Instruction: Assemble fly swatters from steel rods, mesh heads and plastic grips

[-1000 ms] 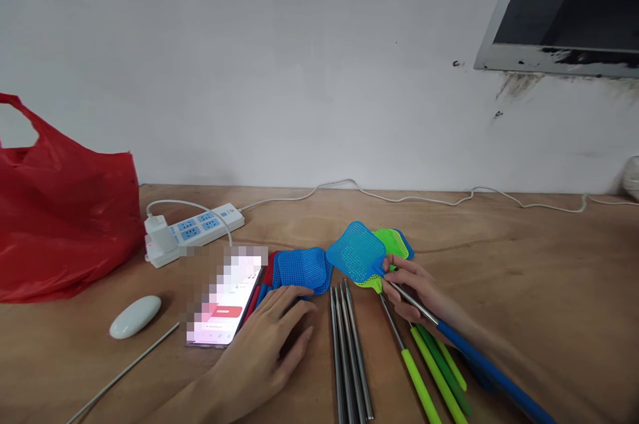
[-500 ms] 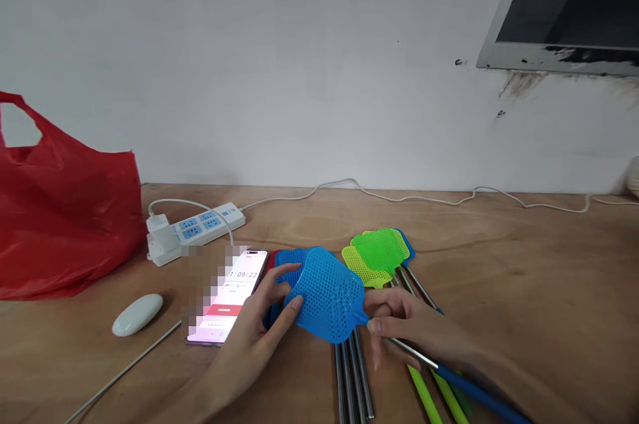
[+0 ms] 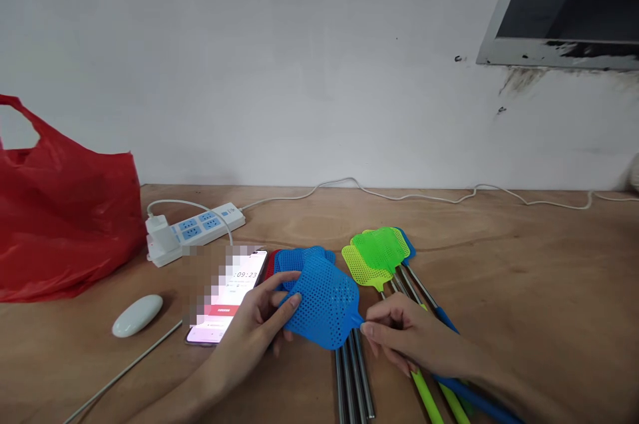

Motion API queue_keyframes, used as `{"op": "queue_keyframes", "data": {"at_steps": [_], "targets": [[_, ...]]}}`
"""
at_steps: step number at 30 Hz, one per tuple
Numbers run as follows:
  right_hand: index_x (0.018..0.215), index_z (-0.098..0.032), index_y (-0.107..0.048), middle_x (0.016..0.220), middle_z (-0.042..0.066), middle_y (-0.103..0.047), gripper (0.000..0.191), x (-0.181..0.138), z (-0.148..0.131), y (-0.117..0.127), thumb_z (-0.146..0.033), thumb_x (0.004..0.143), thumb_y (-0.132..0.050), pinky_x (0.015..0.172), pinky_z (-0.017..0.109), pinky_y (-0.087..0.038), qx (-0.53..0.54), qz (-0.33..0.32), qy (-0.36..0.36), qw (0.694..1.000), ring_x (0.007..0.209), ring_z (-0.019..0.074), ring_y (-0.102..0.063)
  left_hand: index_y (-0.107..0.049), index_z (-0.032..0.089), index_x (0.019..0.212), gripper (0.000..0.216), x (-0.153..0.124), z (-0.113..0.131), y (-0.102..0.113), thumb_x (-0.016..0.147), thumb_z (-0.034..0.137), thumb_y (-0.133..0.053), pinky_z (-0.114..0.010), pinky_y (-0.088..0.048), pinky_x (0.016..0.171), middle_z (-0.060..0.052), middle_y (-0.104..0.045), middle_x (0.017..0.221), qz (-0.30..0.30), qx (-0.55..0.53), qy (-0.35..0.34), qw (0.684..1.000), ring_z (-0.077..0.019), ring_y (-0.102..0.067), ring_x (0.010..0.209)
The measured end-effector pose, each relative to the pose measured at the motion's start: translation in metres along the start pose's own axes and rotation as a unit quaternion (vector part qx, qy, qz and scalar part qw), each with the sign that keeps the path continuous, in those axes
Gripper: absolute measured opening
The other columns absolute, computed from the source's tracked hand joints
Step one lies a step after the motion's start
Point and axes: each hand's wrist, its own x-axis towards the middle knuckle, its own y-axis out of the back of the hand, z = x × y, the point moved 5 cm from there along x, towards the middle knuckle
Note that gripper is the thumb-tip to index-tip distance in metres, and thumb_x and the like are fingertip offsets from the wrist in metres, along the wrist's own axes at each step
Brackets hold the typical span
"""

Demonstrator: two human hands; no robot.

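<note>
A blue fly swatter [image 3: 324, 304] is held up between my two hands, its perforated head tilted. My left hand [image 3: 267, 307] pinches the left edge of that head between thumb and fingers. At the neck on the right, my right hand [image 3: 404, 331] grips it with thumb and fingers, hiding part of the shaft. Behind and beneath lie more blue swatter heads [image 3: 299, 257] and a bit of a red one [image 3: 270, 265], with several metal shafts [image 3: 353, 377] pointing toward me. Right of these is a pile of yellow-green and green swatters [image 3: 382, 251] with a blue one [image 3: 407, 247] behind.
A lit phone [image 3: 227, 304] showing a timer lies left of my left hand. Further left are a white mouse [image 3: 138, 315], a white power strip [image 3: 210, 224] with a plugged charger, and a red plastic bag [image 3: 74, 217]. A white cable [image 3: 409, 198] runs along the wooden table [image 3: 539, 291] near the wall.
The held swatter head has come slightly down and left, tilting more. My right hand has shifted a little with its neck. The left hand keeps its hold.
</note>
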Motion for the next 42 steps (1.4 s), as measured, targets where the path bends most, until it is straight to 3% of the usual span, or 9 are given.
{"op": "queue_keyframes", "data": {"at_steps": [4,10,16,22,27,30,33,37,42], "targets": [[0.055,-0.02,-0.042,0.047,-0.006,-0.034,0.042,-0.004,-0.018,0.002,-0.036,0.092,-0.054,0.043,0.023,-0.02,-0.166,0.078,0.07,0.981,0.045,0.0085,-0.036,-0.049,0.015,0.135,0.072,0.001,-0.007,0.004,0.082,0.06,-0.066,-0.019,-0.04,0.028,0.008,-0.056,0.051,0.0,-0.007,0.04,0.999,-0.0097,-0.046,0.031],[0.068,-0.019,-0.057,0.041,-0.008,-0.046,0.042,-0.003,0.001,0.002,-0.053,0.092,-0.05,0.036,0.02,-0.022,0.05,-0.025,-0.014,0.998,0.031,0.0057,-0.031,-0.05,0.017,0.133,0.067,0.001,-0.003,0.008,0.083,0.061,-0.065,-0.02,-0.045,0.029,0.008,-0.056,0.054,0.016,-0.02,0.017,1.0,-0.0103,-0.05,0.034],[0.064,-0.019,-0.054,0.038,-0.008,-0.044,0.043,0.003,0.007,0.029,-0.055,0.088,-0.054,0.031,0.019,-0.015,0.141,0.101,-0.004,0.985,0.028,0.0043,-0.025,-0.056,0.018,0.116,0.056,0.008,0.01,0.023,0.081,0.061,-0.066,-0.016,-0.04,0.029,0.01,-0.053,0.054,0.099,0.012,-0.016,0.995,-0.007,-0.046,0.031],[0.082,-0.017,-0.063,0.071,0.0,-0.067,0.04,0.006,0.003,0.035,-0.057,0.085,-0.059,0.031,0.02,-0.013,0.206,0.158,0.018,0.966,0.028,0.0004,-0.024,-0.058,0.015,0.113,0.061,0.008,-0.004,0.011,0.077,0.063,-0.068,-0.018,-0.041,0.026,0.009,-0.051,0.052,0.041,0.022,0.023,0.999,-0.0079,-0.044,0.033],[0.088,-0.014,-0.073,0.037,-0.011,-0.034,0.049,0.003,0.007,0.022,-0.06,0.087,-0.057,0.033,0.02,-0.017,0.198,0.083,-0.029,0.976,0.029,0.0038,-0.017,-0.062,0.017,0.114,0.057,0.001,-0.003,0.003,0.079,0.061,-0.068,-0.017,-0.042,0.027,0.009,-0.048,0.055,0.01,0.035,0.032,0.999,-0.0086,-0.044,0.037],[0.091,-0.012,-0.077,0.032,-0.013,-0.025,0.051,0.004,0.013,0.02,-0.059,0.089,-0.057,0.033,0.02,-0.017,0.202,0.053,-0.037,0.977,0.029,0.0047,-0.015,-0.058,0.02,0.12,0.051,0.002,0.002,0.003,0.085,0.057,-0.064,-0.017,-0.045,0.03,0.009,-0.045,0.06,0.004,0.023,-0.012,1.0,-0.0083,-0.045,0.04],[0.093,-0.012,-0.079,0.031,-0.013,-0.025,0.051,0.007,0.018,0.026,-0.059,0.084,-0.063,0.032,0.02,-0.016,0.227,0.082,-0.033,0.97,0.028,0.0049,-0.018,-0.05,0.025,0.128,0.045,0.003,0.005,0.005,0.093,0.052,-0.056,-0.019,-0.049,0.035,0.006,-0.051,0.07,0.002,0.019,-0.059,0.998,-0.0081,-0.047,0.044],[0.097,-0.013,-0.079,0.04,-0.009,-0.041,0.048,0.008,0.02,0.035,-0.056,0.077,-0.073,0.031,0.019,-0.016,0.267,0.147,-0.03,0.952,0.029,0.0023,-0.021,-0.049,0.027,0.127,0.033,-0.002,0.008,0.006,0.1,0.044,-0.048,-0.02,-0.051,0.042,0.002,-0.058,0.081,0.003,0.12,-0.103,0.987,-0.0119,-0.054,0.056],[0.102,-0.015,-0.078,0.041,-0.011,-0.038,0.049,0.007,0.015,0.03,-0.055,0.074,-0.077,0.031,0.018,-0.016,0.273,0.145,-0.043,0.95,0.03,0.0017,-0.021,-0.057,0.028,0.118,0.023,-0.018,0.028,-0.005,0.098,0.022,-0.046,-0.032,-0.056,0.078,-0.005,-0.063,0.106,0.012,0.361,-0.287,0.887,-0.0195,-0.063,0.091]]}}
